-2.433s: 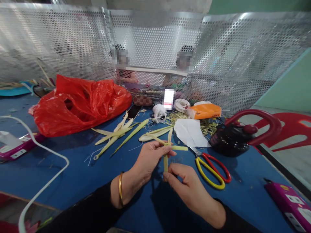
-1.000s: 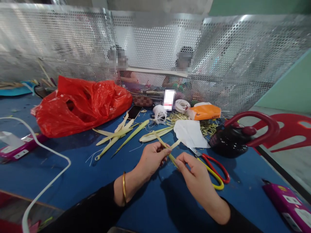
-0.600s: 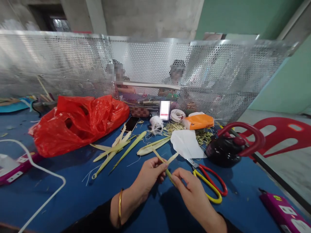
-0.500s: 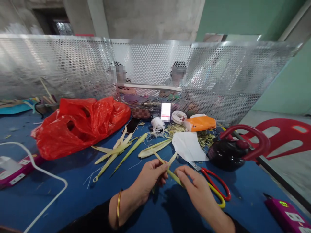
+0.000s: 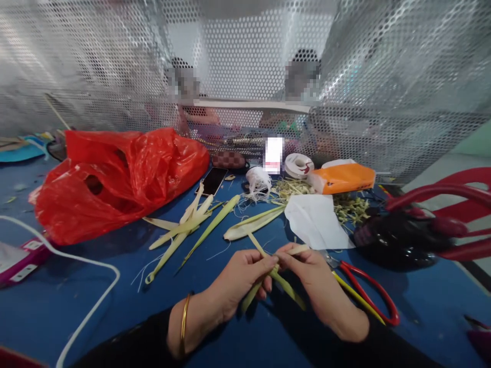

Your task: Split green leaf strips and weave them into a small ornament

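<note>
Crossed pale green leaf strips [image 5: 288,290], which look like corn husk, are pinched between my two hands over the blue table. My left hand [image 5: 243,278] is closed with thumb and fingers on the crossing. Touching it at the fingertips, my right hand [image 5: 312,281] pinches a strip whose pale end points up and right. Two tails hang below the fingers. Scissors with red and yellow handles [image 5: 373,292] lie beside my right hand. Just beyond my hands is a boat-shaped husk leaf [image 5: 253,225], and more husk leaves [image 5: 180,232] lie to the left.
At the left are a red plastic bag [image 5: 123,184] and a white cable [image 5: 90,312]. White thread [image 5: 259,183], a ribbon spool [image 5: 298,166], an orange packet [image 5: 343,177] and white paper [image 5: 316,222] lie behind. A dark kettle [image 5: 399,243] stands right. Two people sit beyond the perforated metal screen [image 5: 245,56].
My right hand has moved in against the left and now grips the upper right strip end at the crossing. The view has tilted down and closer to the table.
</note>
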A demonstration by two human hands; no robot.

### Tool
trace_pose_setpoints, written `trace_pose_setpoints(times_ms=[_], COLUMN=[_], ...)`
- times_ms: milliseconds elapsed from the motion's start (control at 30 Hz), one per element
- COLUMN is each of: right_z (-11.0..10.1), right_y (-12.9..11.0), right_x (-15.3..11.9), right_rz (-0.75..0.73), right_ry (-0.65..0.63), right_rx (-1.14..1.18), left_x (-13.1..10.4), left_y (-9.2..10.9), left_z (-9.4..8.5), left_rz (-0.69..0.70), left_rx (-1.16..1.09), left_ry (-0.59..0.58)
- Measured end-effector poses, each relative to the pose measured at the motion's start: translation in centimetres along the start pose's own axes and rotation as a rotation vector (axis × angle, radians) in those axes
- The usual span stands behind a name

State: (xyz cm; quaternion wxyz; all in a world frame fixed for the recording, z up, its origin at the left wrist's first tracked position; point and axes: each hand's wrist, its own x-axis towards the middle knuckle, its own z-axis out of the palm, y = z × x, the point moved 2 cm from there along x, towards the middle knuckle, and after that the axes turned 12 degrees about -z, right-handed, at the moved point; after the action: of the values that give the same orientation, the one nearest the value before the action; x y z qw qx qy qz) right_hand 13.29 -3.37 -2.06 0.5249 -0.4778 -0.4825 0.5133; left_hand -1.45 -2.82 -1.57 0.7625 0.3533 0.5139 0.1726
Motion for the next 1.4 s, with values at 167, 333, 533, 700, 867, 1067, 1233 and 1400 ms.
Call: trace_pose_setpoints(times_ms=[167, 333, 533, 700, 867, 1067, 1233, 1400], right_z=[-0.2, 0.0, -1.3, -2.1, -0.9, -0.4, -0.3, 0.1], right_y=[-0.6, -0.7, -0.3, -1.9, -1.7, -1.5, -1.6, -1.8], right_x=[-0.3, -0.5, 0.1, 0.6, 0.0, -0.4, -0.8, -1.2], right_rz=[-0.007, -0.035, -0.080, -0.300, -0.005, -0.082, -0.156, -0.208], right_ry=[-0.023, -0.004, 0.031, -0.099, -0.289, -0.152, -0.095, -0.083], right_rx=[-0.107, -0.167, -0.267, -0.549, -0.268, -0.242, -0.337, -0.375], left_x=[0.1, 0.0, -0.2, -0.3, -0.2, -0.5, -0.9, -1.1], left_y=[-0.2, -0.4, -0.4, -0.6, -1.1, -0.7, -0.5, -0.6], left_z=[0.3, 0.4, 0.5, 0.7, 0.8, 0.9, 0.9, 0.9], left_rz=[-0.005, -0.013, -0.046, -0.040, -0.040, 0.033, 0.037, 0.040], left_rx=[0.074, 0.108, 0.157, 0.209, 0.224, 0.285, 0.411, 0.443], left_ry=[0.043, 0.005, 0.019, -0.004, -0.074, -0.107, -0.108, -0.143])
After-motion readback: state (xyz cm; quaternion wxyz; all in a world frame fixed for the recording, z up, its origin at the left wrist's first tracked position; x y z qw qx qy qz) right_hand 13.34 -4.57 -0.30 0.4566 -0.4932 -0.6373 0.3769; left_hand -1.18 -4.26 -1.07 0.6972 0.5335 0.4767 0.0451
